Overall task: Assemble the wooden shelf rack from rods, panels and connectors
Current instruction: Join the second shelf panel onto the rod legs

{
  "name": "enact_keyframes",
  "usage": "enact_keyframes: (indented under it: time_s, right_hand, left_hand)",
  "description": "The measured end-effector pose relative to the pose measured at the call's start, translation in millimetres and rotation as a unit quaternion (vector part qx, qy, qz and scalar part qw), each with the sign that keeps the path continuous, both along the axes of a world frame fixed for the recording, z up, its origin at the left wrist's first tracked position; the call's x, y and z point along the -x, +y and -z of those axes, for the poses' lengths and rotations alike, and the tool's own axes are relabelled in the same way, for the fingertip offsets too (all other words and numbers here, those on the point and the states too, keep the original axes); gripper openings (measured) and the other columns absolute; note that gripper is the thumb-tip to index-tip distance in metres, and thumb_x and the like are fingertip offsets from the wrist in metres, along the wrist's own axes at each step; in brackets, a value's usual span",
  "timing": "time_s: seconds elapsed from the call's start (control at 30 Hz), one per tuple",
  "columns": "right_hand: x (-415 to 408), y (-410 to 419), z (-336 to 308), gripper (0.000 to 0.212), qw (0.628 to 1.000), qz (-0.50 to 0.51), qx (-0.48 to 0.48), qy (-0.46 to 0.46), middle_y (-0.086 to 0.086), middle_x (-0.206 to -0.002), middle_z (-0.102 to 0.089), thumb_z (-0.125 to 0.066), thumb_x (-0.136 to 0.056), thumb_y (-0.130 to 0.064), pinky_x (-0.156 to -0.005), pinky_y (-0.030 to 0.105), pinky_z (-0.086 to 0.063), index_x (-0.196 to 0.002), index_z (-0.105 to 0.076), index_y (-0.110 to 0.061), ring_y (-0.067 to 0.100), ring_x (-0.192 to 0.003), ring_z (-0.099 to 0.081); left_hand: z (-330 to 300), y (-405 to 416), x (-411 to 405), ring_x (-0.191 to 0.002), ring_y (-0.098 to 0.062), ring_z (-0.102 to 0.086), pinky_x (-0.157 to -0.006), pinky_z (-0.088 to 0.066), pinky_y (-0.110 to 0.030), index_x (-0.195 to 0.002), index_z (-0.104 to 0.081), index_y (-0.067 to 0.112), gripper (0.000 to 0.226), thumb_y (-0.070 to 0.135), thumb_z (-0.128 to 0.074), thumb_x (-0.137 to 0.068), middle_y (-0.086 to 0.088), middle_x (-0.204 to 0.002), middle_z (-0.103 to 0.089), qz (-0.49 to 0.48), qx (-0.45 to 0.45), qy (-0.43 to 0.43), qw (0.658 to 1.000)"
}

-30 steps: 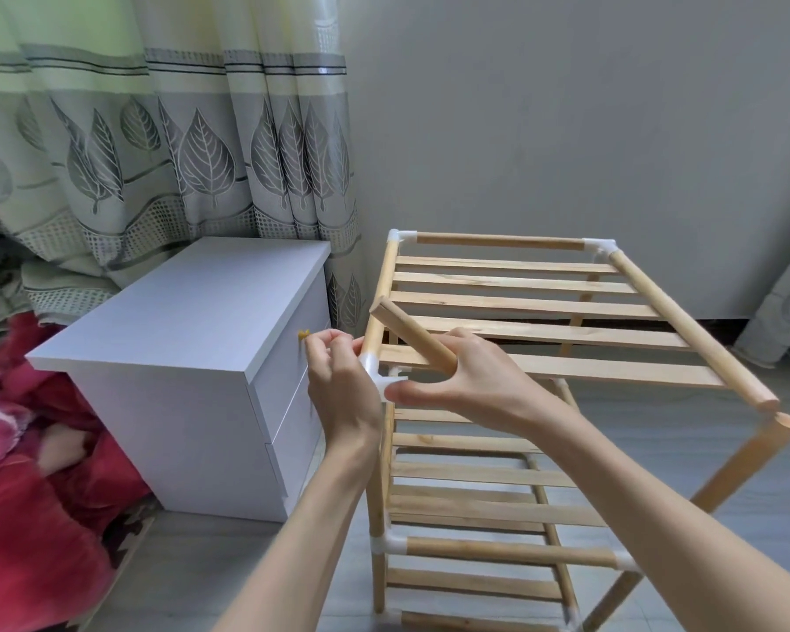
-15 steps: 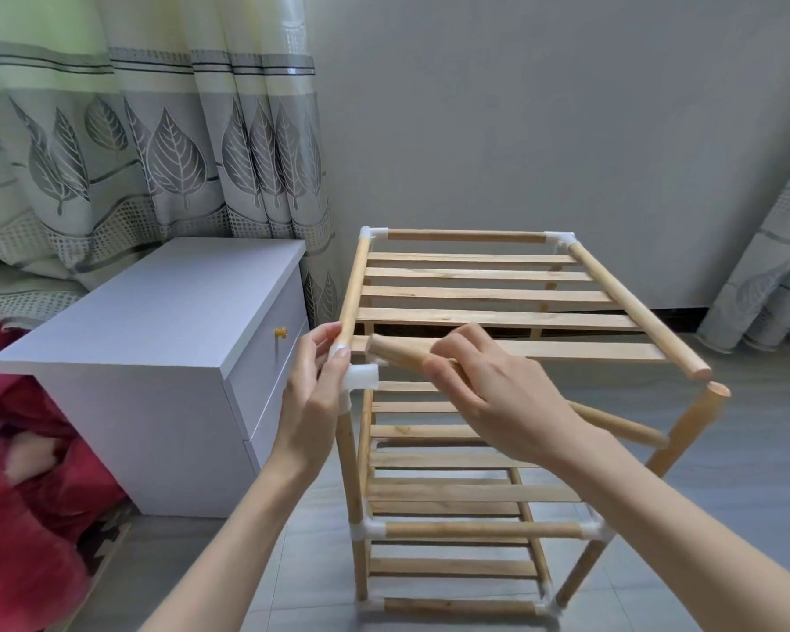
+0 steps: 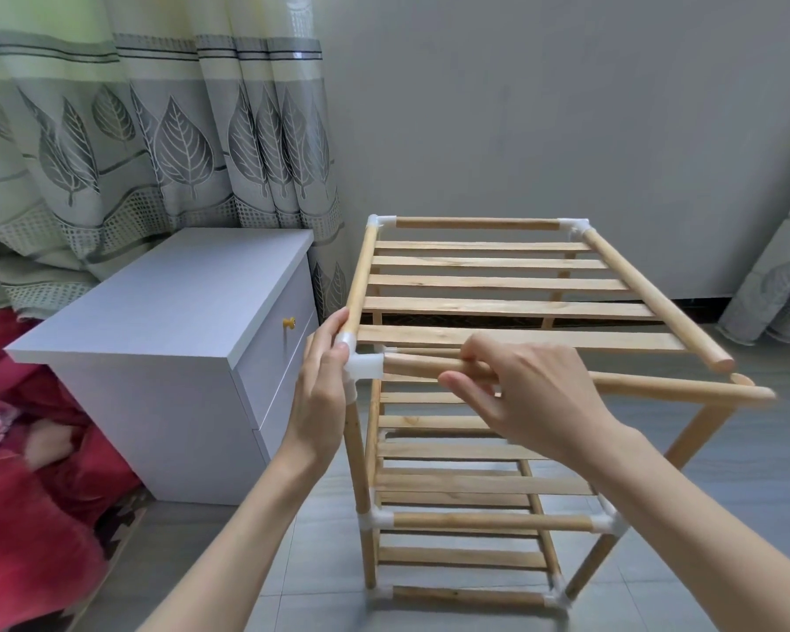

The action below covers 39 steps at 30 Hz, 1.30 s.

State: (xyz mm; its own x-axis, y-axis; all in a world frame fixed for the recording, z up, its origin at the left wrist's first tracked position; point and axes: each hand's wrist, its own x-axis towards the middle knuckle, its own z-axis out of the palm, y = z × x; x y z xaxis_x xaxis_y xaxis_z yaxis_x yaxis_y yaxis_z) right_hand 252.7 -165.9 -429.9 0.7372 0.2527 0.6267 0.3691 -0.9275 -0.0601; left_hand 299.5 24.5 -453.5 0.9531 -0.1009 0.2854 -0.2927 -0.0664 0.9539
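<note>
- Left hand (image 3: 327,385) wrapped round the white corner connector (image 3: 365,366) at the near left top of the rack (image 3: 498,285), thumb and fingers pinching it steady on its post.
- Right hand (image 3: 527,396) is gripping the loose front rod (image 3: 657,386), fingers curled over it near its left end, and that end sits right at the mouth of the connector; I can't tell whether it's properly seated in there.
- The rack stands on the floor beside the white nightstand (image 3: 174,307), lower tiers look done, top slatted panel (image 3: 511,307) lying in place.
- Watch the far end of that rod: it pokes out past the near right post (image 3: 698,431), which has no connector on top that I can see. Same for the right side rail (image 3: 657,303), its tip bare and unsupported.
- Risk one, I'd say: pushing the rod in at a slant jams it or levers the connector off its post.
- Risk two: with that right corner open, any hard shove leftward could rock the frame and let the top panel slide off its rails.
- Risk three: a fingertip nipped between rod and connector if the left grip creeps over the socket.
</note>
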Motion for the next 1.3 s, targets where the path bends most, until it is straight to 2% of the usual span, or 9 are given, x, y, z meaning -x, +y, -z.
enact_keyframes:
  time_s: [0.1, 0.2, 0.4, 0.73, 0.9, 1.07, 1.13, 1.2, 1.3]
  right_hand:
    - [-2, -2, -1, 0.042, 1.0, -0.019, 0.004, -0.013, -0.01, -0.053, -0.057, -0.038, -0.087, -0.053, -0.036, 0.023, -0.041, -0.077, -0.062, -0.021, 0.008, -0.041, -0.05]
    - [-3, -4, -2, 0.044, 0.999, -0.037, 0.006, -0.017, -0.01, -0.059, -0.059, -0.038, -0.088, -0.054, -0.038, 0.027, -0.045, -0.078, -0.066, -0.021, 0.009, -0.045, -0.053]
    - [-5, 6, -1, 0.035, 0.997, -0.041, 0.036, -0.045, -0.009, -0.059, -0.058, -0.043, -0.086, -0.047, -0.041, 0.017, -0.026, -0.078, -0.068, -0.023, 0.01, -0.044, -0.049]
    - [-22, 17, -5, 0.04, 0.995, -0.09, 0.039, -0.025, -0.009, -0.053, -0.054, -0.04, -0.087, -0.046, -0.035, 0.024, -0.035, -0.069, -0.065, -0.02, 0.013, -0.038, -0.045]
    - [-32, 27, -4, 0.042, 0.997, -0.06, 0.026, -0.028, -0.009, -0.051, -0.052, -0.037, -0.084, -0.049, -0.035, 0.024, -0.033, -0.063, -0.059, -0.021, 0.014, -0.039, -0.043]
    - [-45, 39, -6, 0.034, 0.999, -0.037, 0.036, -0.003, -0.005, -0.062, -0.061, -0.049, -0.087, -0.046, -0.044, 0.027, -0.039, -0.076, -0.066, -0.018, 0.018, -0.052, -0.055]
    - [-41, 38, -8, 0.036, 0.998, -0.023, 0.05, 0.003, -0.002, -0.073, -0.065, -0.045, -0.089, -0.046, -0.055, 0.028, -0.04, -0.086, -0.067, -0.019, 0.02, -0.065, -0.059]
    - [-28, 28, -8, 0.042, 0.998, -0.008, 0.051, -0.018, -0.001, -0.083, -0.067, -0.036, -0.088, -0.046, -0.068, 0.033, -0.045, -0.094, -0.068, -0.019, 0.021, -0.076, -0.06]
    - [2, -6, -2, 0.037, 0.997, 0.012, 0.04, -0.062, 0.001, -0.099, -0.067, -0.042, -0.09, -0.038, -0.083, 0.039, -0.048, -0.104, -0.067, -0.016, 0.023, -0.091, -0.061]
  left_hand:
    - [-3, -1, 3, -0.108, 0.019, -0.041, -0.082, -0.031, 0.005, -0.138, -0.04, 0.021, 0.062, 0.04, -0.028, -0.081, 0.015, -0.128, -0.044, 0.0, 0.008, 0.009, 1.0]
    - [-5, -2, 6, -0.117, 0.008, -0.038, -0.096, -0.029, -0.012, -0.143, -0.033, 0.024, 0.067, 0.043, -0.028, -0.079, 0.018, -0.132, -0.038, 0.001, 0.029, 0.035, 0.999]
    - [-9, -3, 13, -0.136, -0.009, -0.028, -0.112, -0.022, -0.029, -0.146, -0.027, 0.023, 0.045, 0.029, -0.028, -0.101, 0.007, -0.149, -0.03, -0.007, 0.023, 0.065, 0.998]
    - [-9, 0, 10, -0.137, -0.008, -0.027, -0.109, -0.02, -0.023, -0.146, -0.027, 0.023, 0.044, 0.026, -0.024, -0.102, 0.007, -0.149, -0.031, -0.005, 0.003, 0.057, 0.998]
    - [-9, 0, -2, -0.132, -0.013, -0.036, -0.103, -0.029, -0.022, -0.144, -0.035, 0.016, 0.044, 0.027, -0.026, -0.101, -0.001, -0.144, -0.041, -0.066, -0.053, 0.008, 0.996]
    - [1, 6, -20, -0.099, -0.035, -0.055, -0.088, -0.05, -0.053, -0.133, -0.048, 0.022, 0.041, 0.038, -0.03, -0.1, -0.024, -0.116, -0.056, -0.143, -0.074, -0.027, 0.987]
    - [5, 7, -23, -0.098, -0.034, -0.057, -0.083, -0.051, -0.053, -0.128, -0.053, 0.022, 0.04, 0.04, -0.031, -0.099, -0.021, -0.112, -0.057, -0.181, -0.089, -0.052, 0.978]
    - [5, 5, -21, -0.105, -0.026, -0.053, -0.088, -0.049, -0.047, -0.121, -0.058, 0.016, 0.037, 0.035, -0.034, -0.1, -0.01, -0.114, -0.055, -0.225, -0.132, -0.128, 0.957]
    - [7, -8, -8, -0.109, -0.023, -0.045, -0.091, -0.037, -0.04, -0.114, -0.062, 0.01, 0.034, 0.026, -0.038, -0.097, -0.01, -0.115, -0.054, -0.258, -0.266, -0.295, 0.881]
